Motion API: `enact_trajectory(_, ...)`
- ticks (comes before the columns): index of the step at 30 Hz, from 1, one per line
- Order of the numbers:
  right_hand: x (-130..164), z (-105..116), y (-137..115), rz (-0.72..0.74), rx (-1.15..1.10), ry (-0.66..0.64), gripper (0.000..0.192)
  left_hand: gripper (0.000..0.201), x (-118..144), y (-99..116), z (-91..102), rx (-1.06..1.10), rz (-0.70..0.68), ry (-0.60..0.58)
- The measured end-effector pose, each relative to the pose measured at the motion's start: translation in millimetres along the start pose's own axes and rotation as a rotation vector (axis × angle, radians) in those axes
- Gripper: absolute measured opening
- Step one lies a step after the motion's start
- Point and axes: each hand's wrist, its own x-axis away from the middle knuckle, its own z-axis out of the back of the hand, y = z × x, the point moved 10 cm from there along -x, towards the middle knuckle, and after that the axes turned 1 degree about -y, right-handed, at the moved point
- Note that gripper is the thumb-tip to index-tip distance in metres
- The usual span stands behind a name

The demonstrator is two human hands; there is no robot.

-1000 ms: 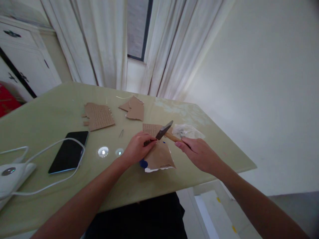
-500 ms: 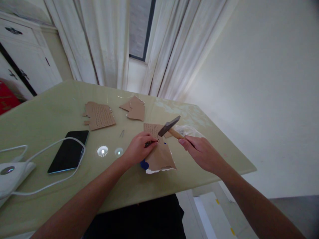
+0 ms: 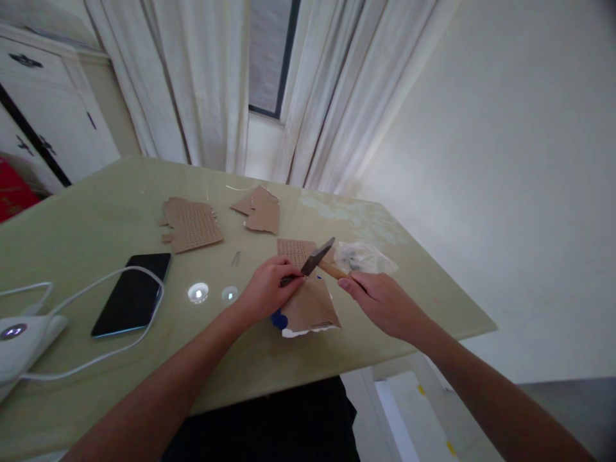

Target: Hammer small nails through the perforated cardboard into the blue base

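Note:
My right hand (image 3: 382, 300) grips the wooden handle of a small hammer (image 3: 318, 256); its dark metal head is down at my left fingertips. My left hand (image 3: 265, 289) pinches a thin dark nail (image 3: 289, 280) against a torn brown cardboard piece (image 3: 308, 301) lying on the green table (image 3: 96, 224). The far half of that cardboard is dotted with rows of small holes. A blue object (image 3: 278, 319) peeks out from under its near edge.
Two other cardboard pieces (image 3: 192, 224) (image 3: 260, 210) lie farther back. A loose nail (image 3: 235, 258) lies on the table, a clear plastic bag (image 3: 363, 258) right of the hammer. A black phone (image 3: 132, 293), white cable (image 3: 86, 289) and white device (image 3: 19, 337) sit left.
The hammer head rose half a second ago and has come back down onto the nail at my left fingers. My left hand stayed in place on the cardboard.

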Motion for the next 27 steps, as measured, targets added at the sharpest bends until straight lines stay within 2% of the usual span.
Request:
enact_trajectory(6,2.0,12.0,1.2,-0.011,-0.033,0.102,0.051,0.014,0.6,-1.7,-0.2,-0.005,0.023,-0.005)
enact_trajectory(11,0.2,-13.5,3.9,-0.019,-0.022,-0.028,0.047,0.015,4.0,-0.6,-0.7,-0.056,0.047,-0.018)
enact_trajectory(17,0.9,-9.8,9.8,-0.028,-0.085,0.074,0.051,0.044,6.6,0.2,6.3,-0.099,0.095,0.014)
enact_trajectory(22,-2.9,-29.5,8.2,-0.016,-0.017,-0.034,0.047,0.045,7.9,-0.1,5.5,-0.078,0.102,0.002)
enact_trajectory(27,-3.6,-26.2,12.0,-0.033,-0.044,0.046,0.049,0.054,9.2,-4.5,5.2,-0.082,0.123,0.02)
